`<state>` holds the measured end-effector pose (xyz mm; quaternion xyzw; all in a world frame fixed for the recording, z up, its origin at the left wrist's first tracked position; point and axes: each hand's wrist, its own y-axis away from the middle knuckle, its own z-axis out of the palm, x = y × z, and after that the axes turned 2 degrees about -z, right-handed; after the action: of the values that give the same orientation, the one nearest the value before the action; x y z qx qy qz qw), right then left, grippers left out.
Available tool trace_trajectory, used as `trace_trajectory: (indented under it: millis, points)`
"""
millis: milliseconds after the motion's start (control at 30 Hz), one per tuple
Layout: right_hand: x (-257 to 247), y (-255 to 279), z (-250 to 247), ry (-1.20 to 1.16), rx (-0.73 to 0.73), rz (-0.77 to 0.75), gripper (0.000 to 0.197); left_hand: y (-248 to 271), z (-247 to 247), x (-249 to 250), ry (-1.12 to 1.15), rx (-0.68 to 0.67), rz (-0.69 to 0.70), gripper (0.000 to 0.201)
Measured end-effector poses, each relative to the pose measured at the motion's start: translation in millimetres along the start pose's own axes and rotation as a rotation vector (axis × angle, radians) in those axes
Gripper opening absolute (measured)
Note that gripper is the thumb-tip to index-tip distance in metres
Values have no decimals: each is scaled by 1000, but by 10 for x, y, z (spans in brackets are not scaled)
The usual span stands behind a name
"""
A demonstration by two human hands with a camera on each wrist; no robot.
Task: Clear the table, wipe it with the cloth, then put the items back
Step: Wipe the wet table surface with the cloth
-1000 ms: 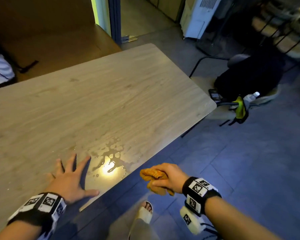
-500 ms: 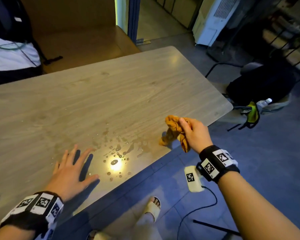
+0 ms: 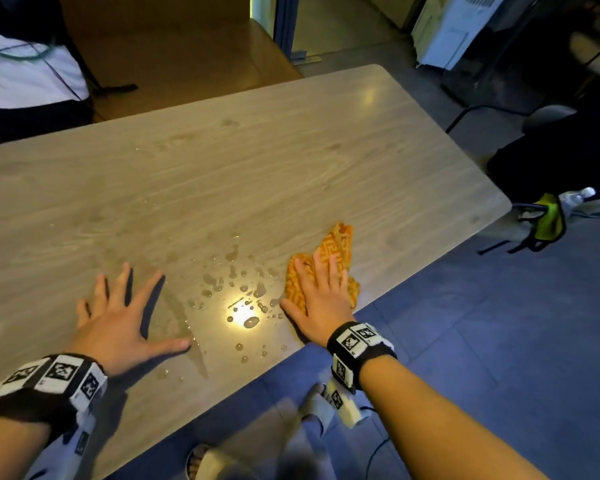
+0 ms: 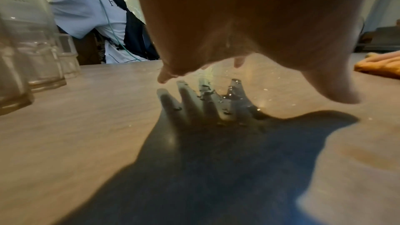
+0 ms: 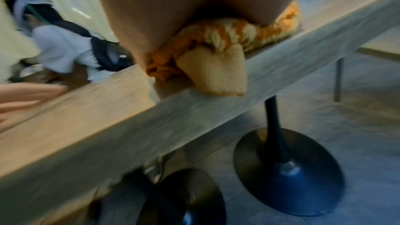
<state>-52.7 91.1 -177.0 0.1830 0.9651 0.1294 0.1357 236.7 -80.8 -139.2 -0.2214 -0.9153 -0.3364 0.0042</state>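
Observation:
An orange patterned cloth [image 3: 336,247] lies on the wooden table [image 3: 222,174] near its front edge. My right hand [image 3: 317,292] presses flat on the cloth with straight fingers. In the right wrist view the cloth [image 5: 218,44] bunches under my palm and a pale corner hangs over the table edge. A spill of water drops [image 3: 243,292] glistens just left of the cloth. My left hand [image 3: 118,313] is spread with straight fingers over the table, left of the spill. In the left wrist view its palm [image 4: 238,23] is raised above the table.
Several clear glasses [image 4: 32,49] stand at the table's left in the left wrist view. A person in a white shirt [image 3: 21,74] sits beyond the far edge. A black bag and a water bottle [image 3: 575,197] lie on the floor at the right. Round table bases [image 5: 288,168] stand below.
My right hand brought the cloth up from below the table edge and laid it flat on the tabletop beside the spill. My left hand stayed spread on the table.

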Motion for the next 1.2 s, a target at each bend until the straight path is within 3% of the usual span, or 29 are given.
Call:
trace_trajectory:
  millis: [100, 167, 200, 267, 333, 367, 400, 467, 533, 600, 633, 700, 800, 867, 933, 1033, 1100, 1200]
  points:
    - [11, 278, 135, 42, -17, -373, 71, -145, -91, 21, -50, -128, -19, 151]
    - [359, 245, 34, 84, -41, -474, 69, -192, -102, 25, -72, -184, -30, 154]
    - [519, 161, -28, 91, -36, -418, 69, -203, -105, 27, -83, -198, -38, 154]
    - [636, -62, -146, 39, -5, -87, 70, -221, -73, 16, -102, -212, -47, 156]
    - [420, -305, -155, -31, 38, 249, 69, -237, -52, 7, -101, -218, -47, 156]
    - [227, -371, -124, -37, 39, 307, 69, -231, -61, 13, -93, -223, -49, 156]
    - [24, -360, -77, -29, 32, 283, 69, -224, -75, 22, -91, -227, -47, 155]
    - [-229, -181, 37, 4, -7, 17, 69, -215, -85, 16, -106, -238, -37, 155]
    - [-119, 84, 65, 60, -67, -287, 68, -209, -112, 18, -106, -257, -32, 155]
    - [223, 149, -31, 76, -117, -409, 68, -202, -149, 12, -96, -277, -13, 156]
    - [376, 112, -85, 85, -117, -366, 68, -202, -152, 6, -93, -287, -4, 157]
    - [488, -124, -195, 48, -66, -107, 68, -206, -156, 5, -92, -297, 4, 159]
    - [62, -642, -217, -87, -7, 277, 71, -191, -166, 13, -96, -301, 2, 161]
    - [-387, -758, -152, -61, -29, 222, 70, -197, -176, 11, -102, -305, 7, 161]
    - [-613, -602, -80, 8, -72, -47, 67, -201, -182, 7, -98, -304, 10, 162]
    - [-223, -371, -80, 64, -121, -364, 65, -209, -167, -9, -104, -302, 11, 165]
    - [160, -420, -178, 60, -107, -276, 64, -215, -164, -2, -94, -305, 11, 165]
    - [217, -829, -315, -37, -14, 136, 66, -242, -138, -16, -96, -300, 9, 165]
